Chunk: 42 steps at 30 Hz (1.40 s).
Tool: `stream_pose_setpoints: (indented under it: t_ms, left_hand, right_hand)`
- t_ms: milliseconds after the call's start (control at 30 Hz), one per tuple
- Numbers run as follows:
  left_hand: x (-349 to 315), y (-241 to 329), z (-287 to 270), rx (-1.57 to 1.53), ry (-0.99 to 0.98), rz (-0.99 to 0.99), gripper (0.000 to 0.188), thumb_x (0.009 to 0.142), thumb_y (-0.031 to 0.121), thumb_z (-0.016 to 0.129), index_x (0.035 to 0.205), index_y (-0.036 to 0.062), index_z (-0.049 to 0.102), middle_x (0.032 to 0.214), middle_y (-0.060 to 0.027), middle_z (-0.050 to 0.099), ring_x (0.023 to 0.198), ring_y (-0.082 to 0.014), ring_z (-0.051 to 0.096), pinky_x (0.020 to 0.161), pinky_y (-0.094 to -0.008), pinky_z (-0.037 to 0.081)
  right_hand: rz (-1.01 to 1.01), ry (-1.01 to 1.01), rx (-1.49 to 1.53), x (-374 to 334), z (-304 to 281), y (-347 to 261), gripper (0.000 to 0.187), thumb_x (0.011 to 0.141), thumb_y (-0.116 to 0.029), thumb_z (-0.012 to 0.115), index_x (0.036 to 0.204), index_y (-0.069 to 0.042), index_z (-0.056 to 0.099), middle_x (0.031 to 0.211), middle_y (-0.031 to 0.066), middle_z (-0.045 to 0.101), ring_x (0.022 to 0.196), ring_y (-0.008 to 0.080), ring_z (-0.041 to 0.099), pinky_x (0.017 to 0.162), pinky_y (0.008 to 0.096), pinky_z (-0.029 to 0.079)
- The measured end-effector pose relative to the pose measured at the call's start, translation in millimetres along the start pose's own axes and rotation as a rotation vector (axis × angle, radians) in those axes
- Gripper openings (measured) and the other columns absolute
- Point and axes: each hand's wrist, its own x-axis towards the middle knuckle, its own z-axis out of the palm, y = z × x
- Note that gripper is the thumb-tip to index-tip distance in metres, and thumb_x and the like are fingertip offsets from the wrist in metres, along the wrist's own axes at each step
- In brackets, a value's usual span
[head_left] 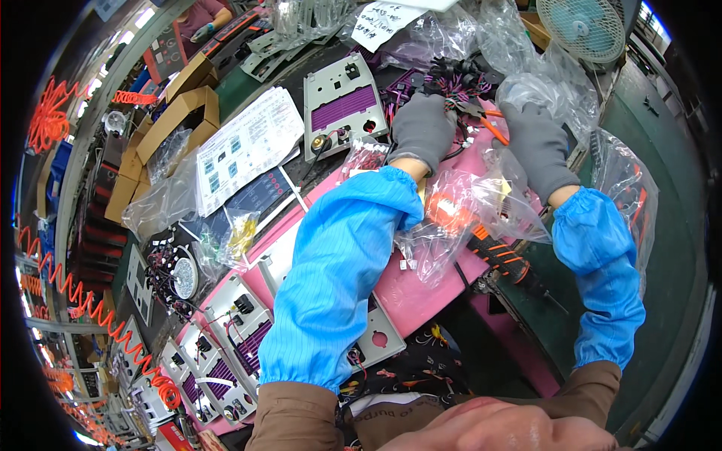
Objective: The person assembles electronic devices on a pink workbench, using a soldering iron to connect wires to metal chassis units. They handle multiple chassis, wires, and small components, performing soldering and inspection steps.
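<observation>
My left hand (425,131), in a grey glove, is closed at the near side of a bundle of black and pink wires (462,81). Its fingertips are partly hidden, but the wires run from them. Close beside it, my right hand (538,150), gloved alike, grips a pair of cutting pliers (492,129) by the orange handles. The pliers' jaws point left and touch the wires. Below the hands, clear plastic bags (444,214) lie on a pink mat (421,297). Left of my left hand rests a white panel (346,90) with a purple grille.
An orange-and-black power screwdriver (500,255) lies by the bench's near edge, its bit pointing right. Printed sheets (248,146) and cardboard boxes (180,124) are at left. More panels (226,331) line the lower left. A fan (583,28) stands at far right; coiled orange hoses (113,323) hang left.
</observation>
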Motion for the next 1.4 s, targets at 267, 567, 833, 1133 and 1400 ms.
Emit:
stream_pose_setpoints:
  t_ms: [267,567,833,1133,1400]
  left_hand:
    - [-1,0,2,0.0,0.03,-0.005,0.033,0.086,0.038,0.063,0.106,0.012,0.069,0.101,-0.0167,0.067,0.093,-0.0355,0.066,0.079,-0.0468,0.052]
    - [-1,-2,7,0.026,0.041,0.006,0.031,0.085,0.037,0.065,0.102,0.0112,0.069,0.099,-0.0164,0.066,0.091,-0.0355,0.066,0.077,-0.046,0.053]
    - [-1,-1,3,0.027,0.025,-0.001,0.032,0.084,0.038,0.067,0.102,0.0115,0.07,0.099,-0.0154,0.066,0.092,-0.0346,0.066,0.077,-0.0455,0.053]
    - [-2,-1,5,0.035,0.037,0.002,0.032,0.084,0.038,0.068,0.102,0.0123,0.069,0.099,-0.0155,0.066,0.091,-0.0345,0.067,0.077,-0.0462,0.053]
    - [-2,-2,3,-0.003,0.019,0.012,0.033,0.085,0.037,0.067,0.108,0.0132,0.07,0.104,-0.0158,0.066,0.094,-0.0347,0.066,0.08,-0.0452,0.052]
  right_hand:
    - [0.046,-0.051,0.002,6,3,-7,0.06,0.073,-0.04,0.078,0.124,-0.016,0.058,0.106,0.015,0.062,0.102,0.0344,0.062,0.076,0.0458,0.054]
    - [-0.005,-0.022,-0.085,9,-9,-20,0.055,0.07,-0.033,0.081,0.118,-0.012,0.062,0.101,0.0126,0.064,0.098,0.0333,0.063,0.069,0.0457,0.053]
    - [-0.069,-0.032,0.025,12,-12,-13,0.036,0.071,-0.028,0.08,0.099,-0.009,0.067,0.089,0.0128,0.068,0.081,0.0322,0.069,0.067,0.044,0.054]
    - [-0.096,-0.047,0.059,11,-3,-7,0.021,0.077,-0.021,0.069,0.094,-0.008,0.07,0.087,0.0148,0.07,0.079,0.0331,0.071,0.065,0.0454,0.054]
    - [-0.206,0.139,-0.142,11,11,2,0.026,0.078,-0.02,0.069,0.101,-0.009,0.062,0.084,0.0161,0.069,0.071,0.0329,0.069,0.06,0.045,0.054]
